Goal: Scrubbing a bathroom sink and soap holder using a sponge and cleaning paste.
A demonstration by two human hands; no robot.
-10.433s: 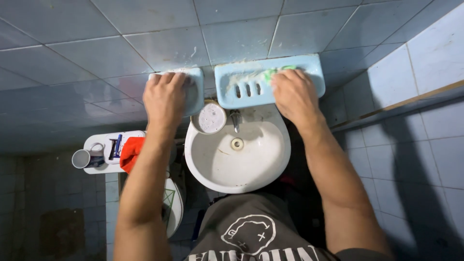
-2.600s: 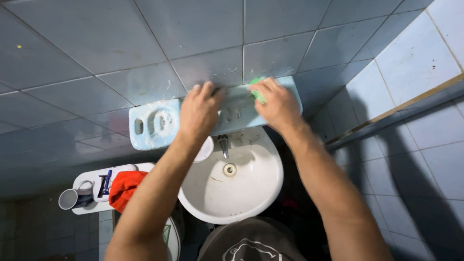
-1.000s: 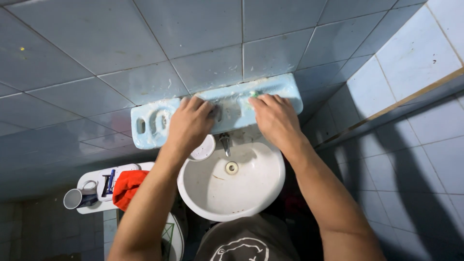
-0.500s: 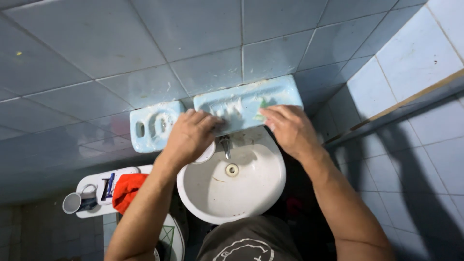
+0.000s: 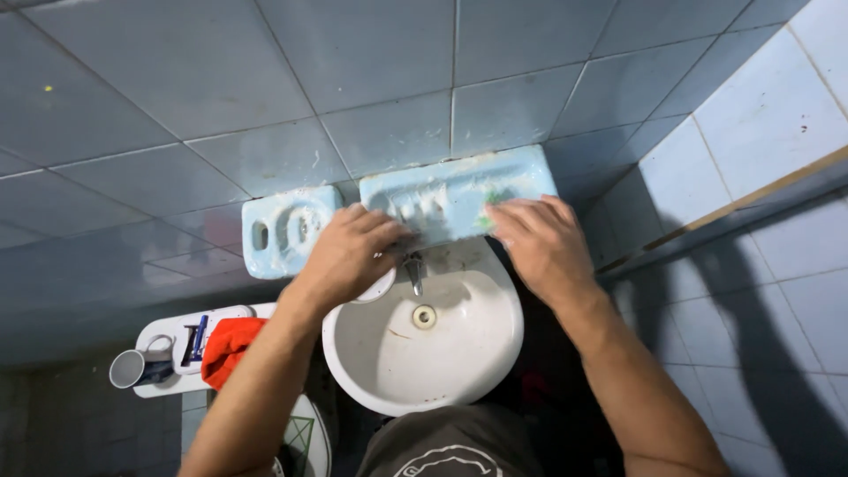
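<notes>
Both hands work the soapy, slippery wall shelf (image 5: 459, 199): left hand (image 5: 349, 252) flat gripping its near edge, right hand (image 5: 539, 243) pressing a soft green sponge (image 5: 495, 201).

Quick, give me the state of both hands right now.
Left hand: fingers bent, gripping the front edge of the light blue soap shelf.
Right hand: pressing a green sponge onto the shelf; grip mostly hidden.
</notes>
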